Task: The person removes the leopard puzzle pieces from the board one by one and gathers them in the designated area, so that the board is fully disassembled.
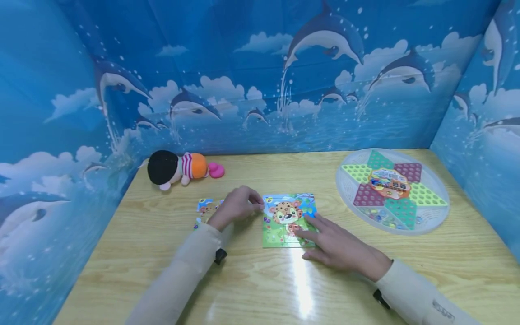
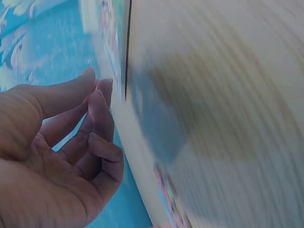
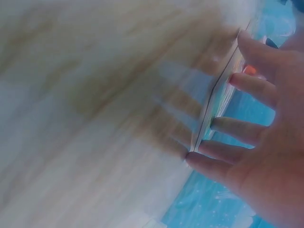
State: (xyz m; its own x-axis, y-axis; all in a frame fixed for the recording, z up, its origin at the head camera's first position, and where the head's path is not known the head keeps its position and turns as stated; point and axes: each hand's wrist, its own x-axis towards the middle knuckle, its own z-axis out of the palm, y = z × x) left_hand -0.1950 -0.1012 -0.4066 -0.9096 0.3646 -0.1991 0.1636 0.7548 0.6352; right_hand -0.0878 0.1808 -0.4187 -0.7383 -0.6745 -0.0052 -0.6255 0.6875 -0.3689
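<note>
A square picture puzzle (image 1: 282,228) with a cartoon leopard lies flat on the wooden table. At its left edge is my left hand (image 1: 240,205), thumb and fingertips close together. The left wrist view shows this hand (image 2: 85,137) loosely bent beside the puzzle's edge, nothing visible between its fingers. My right hand (image 1: 339,241) spreads over the puzzle's right side, with fingertips on the picture and the thumb by the lower right corner. In the right wrist view, its fingers (image 3: 237,130) reach along the board's edge. A second leopard picture (image 1: 205,206) is partly hidden behind my left wrist.
A soft doll (image 1: 194,166) with black hair and an orange and striped body lies at the back left. On the right is a round Chinese checkers board (image 1: 430,216) with marbles in one section. Dolphin-printed blue sheets (image 1: 243,67) wall in the table (image 1: 252,289).
</note>
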